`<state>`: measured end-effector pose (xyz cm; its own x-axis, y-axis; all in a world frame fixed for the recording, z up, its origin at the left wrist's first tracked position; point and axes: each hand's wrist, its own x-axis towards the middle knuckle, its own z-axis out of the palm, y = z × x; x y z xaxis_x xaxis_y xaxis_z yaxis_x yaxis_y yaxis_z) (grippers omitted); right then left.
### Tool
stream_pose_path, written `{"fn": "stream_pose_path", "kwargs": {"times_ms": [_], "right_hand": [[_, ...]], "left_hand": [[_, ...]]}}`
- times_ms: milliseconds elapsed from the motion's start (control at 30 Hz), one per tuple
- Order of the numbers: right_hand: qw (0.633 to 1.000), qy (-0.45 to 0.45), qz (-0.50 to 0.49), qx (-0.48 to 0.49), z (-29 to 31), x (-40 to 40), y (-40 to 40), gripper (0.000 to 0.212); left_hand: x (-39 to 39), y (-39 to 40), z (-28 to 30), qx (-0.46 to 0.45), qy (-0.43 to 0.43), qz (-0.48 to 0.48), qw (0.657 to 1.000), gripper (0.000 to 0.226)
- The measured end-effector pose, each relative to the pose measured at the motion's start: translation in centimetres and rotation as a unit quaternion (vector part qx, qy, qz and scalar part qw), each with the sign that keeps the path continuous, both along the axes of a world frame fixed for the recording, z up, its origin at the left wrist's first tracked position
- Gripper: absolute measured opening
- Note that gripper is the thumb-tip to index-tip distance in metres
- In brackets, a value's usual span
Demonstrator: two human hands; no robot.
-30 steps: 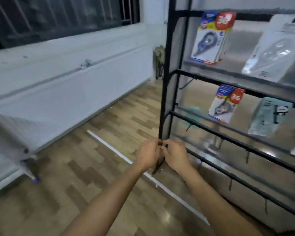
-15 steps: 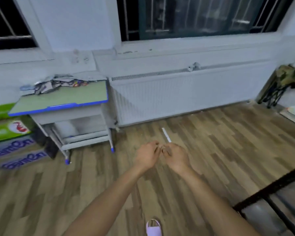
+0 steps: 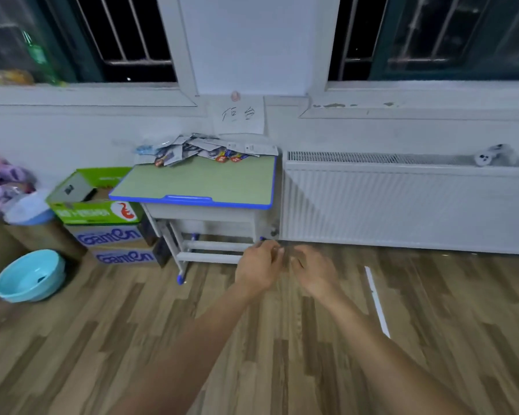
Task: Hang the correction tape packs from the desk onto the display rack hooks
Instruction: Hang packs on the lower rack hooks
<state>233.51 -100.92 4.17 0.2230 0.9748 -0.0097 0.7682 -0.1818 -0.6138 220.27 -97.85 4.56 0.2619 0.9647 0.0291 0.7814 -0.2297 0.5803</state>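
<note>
Two bare forearms in view, entering from the bottom edge. No sleeve on either arm up to the frame edge. Left hand (image 3: 256, 266) bare: no glove, ring or wristband visible. Right hand (image 3: 313, 269) bare likewise, wrist uncovered. Fingers of both hands blurred; nails and finer detail not readable. No watch, bracelet or marking discernible on either arm. Rest of body out of view.

- One camera sat on the person's head and looked forward and down.
- It faced the wall with the windows (image 3: 126, 34), with the worktop (image 3: 204, 181) far off.
- The wooden floor (image 3: 72, 339) filled the bottom, and both arms reached in from below.
</note>
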Motion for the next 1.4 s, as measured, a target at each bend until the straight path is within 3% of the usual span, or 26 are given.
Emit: {"fn": "stream_pose_path", "kwargs": {"times_ms": [433, 733, 1133, 1400], "right_hand": [[0.997, 0.048, 0.056, -0.034, -2.9, -6.7, 26.3, 0.04], [0.995, 0.067, 0.035, -0.066, -5.4, -4.6, 42.0, 0.039], [0.993, -0.042, 0.069, -0.083, -9.4, -0.3, 66.1, 0.057], [0.978, -0.136, 0.134, -0.079, -13.1, -1.8, 72.2, 0.072]], "left_hand": [[-6.7, 26.0, -1.1, -0.015, 0.065, 0.062, 0.996, 0.043], [-5.7, 41.0, -3.0, -0.02, 0.128, 0.044, 0.991, 0.047], [-2.0, 60.5, -7.7, -0.151, 0.09, 0.142, 0.974, 0.052], [-1.1, 65.5, -10.6, -0.162, 0.125, 0.17, 0.964, 0.046]]}}
